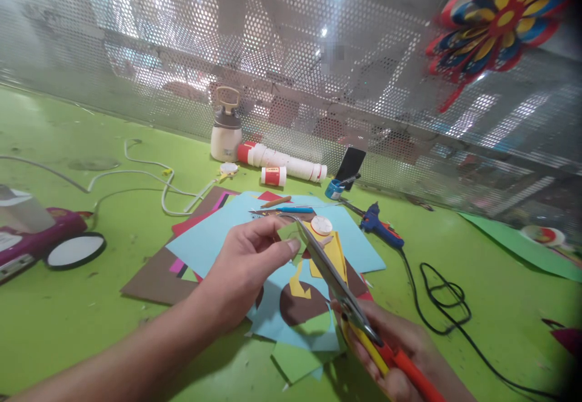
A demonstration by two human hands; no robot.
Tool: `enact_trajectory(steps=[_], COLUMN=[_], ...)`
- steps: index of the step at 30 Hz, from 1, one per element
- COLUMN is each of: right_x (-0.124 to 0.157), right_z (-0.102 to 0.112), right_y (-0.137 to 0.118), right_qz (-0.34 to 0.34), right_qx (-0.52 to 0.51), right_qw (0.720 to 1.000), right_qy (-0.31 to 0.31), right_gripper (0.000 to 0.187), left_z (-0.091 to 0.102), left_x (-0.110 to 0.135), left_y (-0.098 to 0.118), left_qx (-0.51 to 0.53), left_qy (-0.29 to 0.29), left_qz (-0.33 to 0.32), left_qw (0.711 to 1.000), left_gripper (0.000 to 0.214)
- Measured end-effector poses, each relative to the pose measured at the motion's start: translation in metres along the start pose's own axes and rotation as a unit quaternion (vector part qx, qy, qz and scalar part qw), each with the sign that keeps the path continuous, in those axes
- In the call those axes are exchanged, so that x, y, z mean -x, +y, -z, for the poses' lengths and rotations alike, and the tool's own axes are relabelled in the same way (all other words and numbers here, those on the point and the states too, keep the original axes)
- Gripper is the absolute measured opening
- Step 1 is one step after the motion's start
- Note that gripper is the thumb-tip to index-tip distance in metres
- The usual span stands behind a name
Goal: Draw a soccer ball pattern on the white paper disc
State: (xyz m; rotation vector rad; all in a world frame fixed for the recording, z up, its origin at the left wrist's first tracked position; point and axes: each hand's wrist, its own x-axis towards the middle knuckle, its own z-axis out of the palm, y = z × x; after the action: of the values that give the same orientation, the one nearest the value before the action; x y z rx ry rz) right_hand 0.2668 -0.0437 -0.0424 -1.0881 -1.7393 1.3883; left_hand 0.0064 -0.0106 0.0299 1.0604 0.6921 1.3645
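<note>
My left hand (248, 262) pinches a small green paper piece (287, 235) between thumb and fingers, above a pile of coloured paper sheets (213, 235). My right hand (400, 353) grips the red and yellow handles of a pair of scissors (334, 278). The scissor blades point up and left, with their tips at the green piece. Below the hands lie light blue, brown, yellow and green paper scraps (300, 311).
A blue glue gun (379, 225) with a black cable (443, 299) lies to the right. At the back stand a white bottle (226, 129), a white tube (284, 162), a small glue stick (273, 176) and a phone (350, 165). A pink device (34, 232) sits left; a paper flower (493, 20) hangs on the perforated wall.
</note>
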Motion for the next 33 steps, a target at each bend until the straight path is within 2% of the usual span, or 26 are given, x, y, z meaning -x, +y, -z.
enact_trajectory(steps=[4, 11, 16, 22, 28, 33], right_x=[0.0001, 0.0013, 0.0009, 0.0010, 0.0012, 0.0023], right_z=[0.0001, 0.0009, -0.0004, 0.0018, 0.0021, 0.0031], right_y=[0.0025, 0.0034, 0.0014, 0.0020, 0.0041, 0.0057], right_qz=[-0.016, -0.003, -0.032, -0.014, -0.010, -0.013], right_qx=[-0.007, -0.011, -0.009, 0.002, 0.002, -0.009], right_qw=[1.000, 1.000, 0.999, 1.000, 1.000, 1.000], right_qy=[0.005, 0.001, 0.005, -0.017, -0.009, -0.003], right_gripper=[0.072, 0.072, 0.064, 0.069, 0.073, 0.067], left_z=[-0.0002, 0.0003, -0.0002, 0.0012, 0.0010, -0.0004], left_x=[-0.0008, 0.0000, -0.0002, 0.0000, 0.0001, -0.0001], left_y=[-0.0002, -0.0010, -0.0003, -0.0013, -0.0012, -0.0008], left_qx=[0.006, 0.011, 0.009, 0.013, 0.008, 0.021], left_qy=[-0.006, -0.006, -0.002, -0.002, -0.005, -0.005], left_qz=[-0.003, 0.002, 0.001, -0.005, 0.005, -0.003], left_qw=[1.000, 1.000, 1.000, 1.000, 1.000, 1.000], left_gripper=[0.007, 0.006, 0.007, 0.008, 0.008, 0.008])
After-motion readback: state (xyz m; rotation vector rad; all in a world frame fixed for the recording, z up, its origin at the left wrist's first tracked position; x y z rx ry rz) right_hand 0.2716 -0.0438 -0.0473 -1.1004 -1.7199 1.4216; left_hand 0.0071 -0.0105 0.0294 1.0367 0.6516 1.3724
